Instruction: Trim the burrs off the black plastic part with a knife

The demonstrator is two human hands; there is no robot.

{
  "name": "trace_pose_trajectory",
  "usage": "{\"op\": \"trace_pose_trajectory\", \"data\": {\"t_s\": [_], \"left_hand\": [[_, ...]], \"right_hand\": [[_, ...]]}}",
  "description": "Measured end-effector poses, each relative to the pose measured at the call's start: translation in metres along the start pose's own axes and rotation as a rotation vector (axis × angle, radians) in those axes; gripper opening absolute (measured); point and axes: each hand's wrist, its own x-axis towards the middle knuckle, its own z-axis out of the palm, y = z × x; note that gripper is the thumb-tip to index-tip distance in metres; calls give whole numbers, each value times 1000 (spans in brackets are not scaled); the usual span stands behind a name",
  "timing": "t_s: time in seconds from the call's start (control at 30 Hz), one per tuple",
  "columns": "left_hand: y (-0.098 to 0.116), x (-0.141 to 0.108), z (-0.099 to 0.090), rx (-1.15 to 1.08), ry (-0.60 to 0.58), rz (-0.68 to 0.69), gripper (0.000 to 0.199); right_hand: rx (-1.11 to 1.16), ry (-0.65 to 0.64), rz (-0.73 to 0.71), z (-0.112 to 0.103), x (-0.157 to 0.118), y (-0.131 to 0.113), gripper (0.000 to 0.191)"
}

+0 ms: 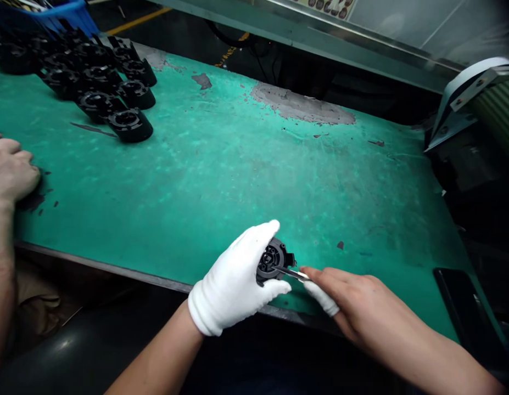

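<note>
White-gloved and half-curled, the left hand (238, 274) gripped a round black plastic part (276, 253) between thumb and fingers over the green bench (238, 175); rings and recesses marked its face. The right hand (347, 293) pinched a slim metal tool (294, 273) there.

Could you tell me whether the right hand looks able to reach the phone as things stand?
Probably yes: nothing visible stands between the right hand and the phone, though that hand is holding a tool.
</note>
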Motion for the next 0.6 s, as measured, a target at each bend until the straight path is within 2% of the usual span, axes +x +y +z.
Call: {"op": "trace_pose_trajectory", "data": {"t_s": [0.13,0.3,0.4,0.5,0.6], "left_hand": [[1,1,-1,-5,-4,8,93],[2,2,-2,-21,-5,17,93],[2,3,-2,-35,-2,13,93],[1,3,-2,-34,-24,17,93],[0,4,-4,-27,-55,23,94]], "right_hand": [[25,-32,-44,0,0,5,64],[-67,63,-54,0,5,3,69],[-156,74,-37,-1,7,2,70],[-166,15,-57,-7,10,1,74],[-125,-98,-97,-21,17,1,68]]}}
